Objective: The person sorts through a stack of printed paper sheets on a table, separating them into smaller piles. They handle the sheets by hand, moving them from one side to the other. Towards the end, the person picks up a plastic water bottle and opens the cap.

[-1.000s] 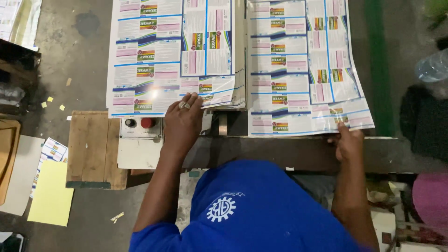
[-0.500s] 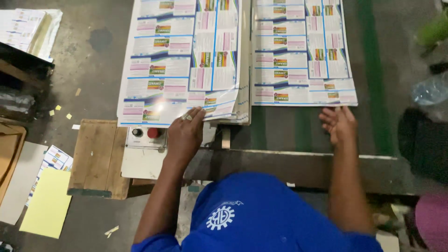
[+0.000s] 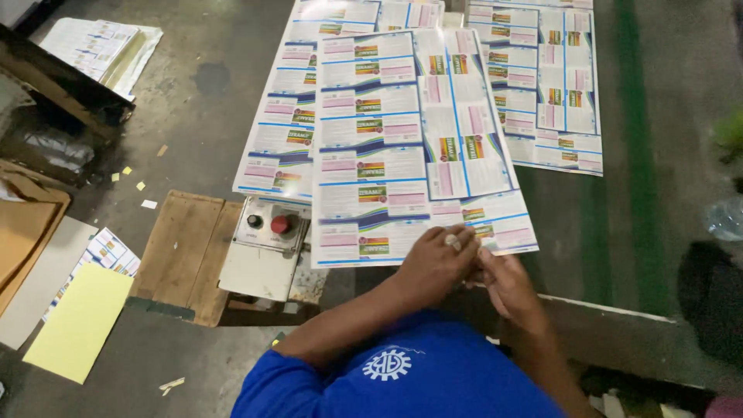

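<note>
Head view: your left hand point(image 3: 437, 263) and right hand point(image 3: 503, 280) meet at the near edge of the top printed sheet point(image 3: 410, 147), fingers pinching it. The sheet's long axis runs away from you, lying beside the control box point(image 3: 267, 248).

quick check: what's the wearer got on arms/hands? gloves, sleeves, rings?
No gloves: both hands are bare. The left hand has a ring on one finger; the right hand shows none. Forearms are uncovered. The blue shirt has short sleeves ending near the elbow, plus a white gear-shaped emblem on it. No watch or wristband visible.
</note>
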